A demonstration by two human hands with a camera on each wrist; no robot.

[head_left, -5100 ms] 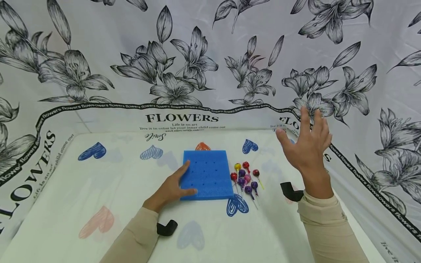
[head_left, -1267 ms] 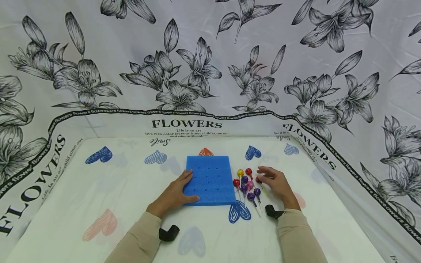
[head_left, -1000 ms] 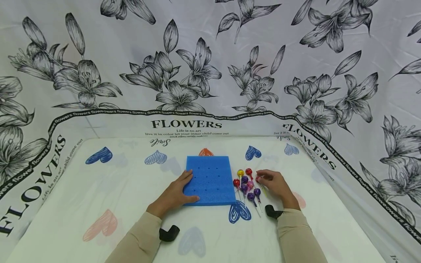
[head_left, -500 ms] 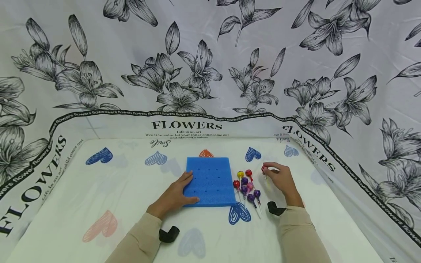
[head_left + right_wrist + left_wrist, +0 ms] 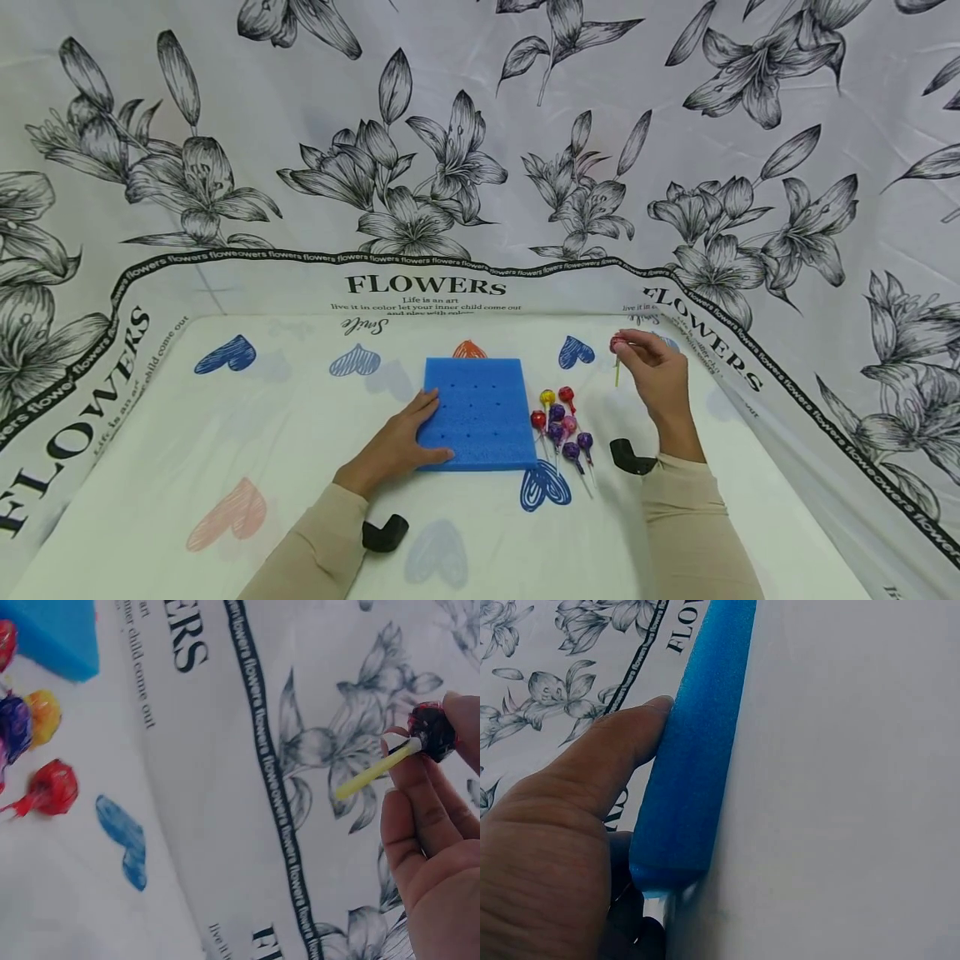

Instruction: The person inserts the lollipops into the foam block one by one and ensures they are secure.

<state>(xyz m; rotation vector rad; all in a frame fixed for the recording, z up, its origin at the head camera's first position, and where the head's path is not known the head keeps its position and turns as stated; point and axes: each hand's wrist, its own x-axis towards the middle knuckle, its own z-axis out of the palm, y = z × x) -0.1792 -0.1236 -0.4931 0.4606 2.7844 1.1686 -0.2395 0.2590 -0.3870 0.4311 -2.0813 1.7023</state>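
A square blue foam block [image 5: 480,408] with rows of small holes on top lies flat on the table. My left hand [image 5: 390,442] rests on its left edge, thumb and fingers spread; in the left wrist view the thumb [image 5: 622,746] touches the blue foam [image 5: 694,765]. Raised above the table at the right, my right hand [image 5: 660,375] pinches a dark red lollipop [image 5: 433,733] by its wrapped head. Its yellow stick [image 5: 375,771] points down in the head view. Several wrapped lollipops [image 5: 569,426], purple, red, pink and yellow, lie in a cluster just right of the block.
A white cloth with printed hearts [image 5: 225,354] covers the table. Behind it hangs a flower-printed curtain [image 5: 555,283]. A black wrist mount [image 5: 386,533] sits at the left wrist, and another black mount [image 5: 632,457] at the right.
My right hand has come down to the cluster's right side, taken the dark red lollipop, and lifted it up and away to the right. My left hand stays on the foam block.
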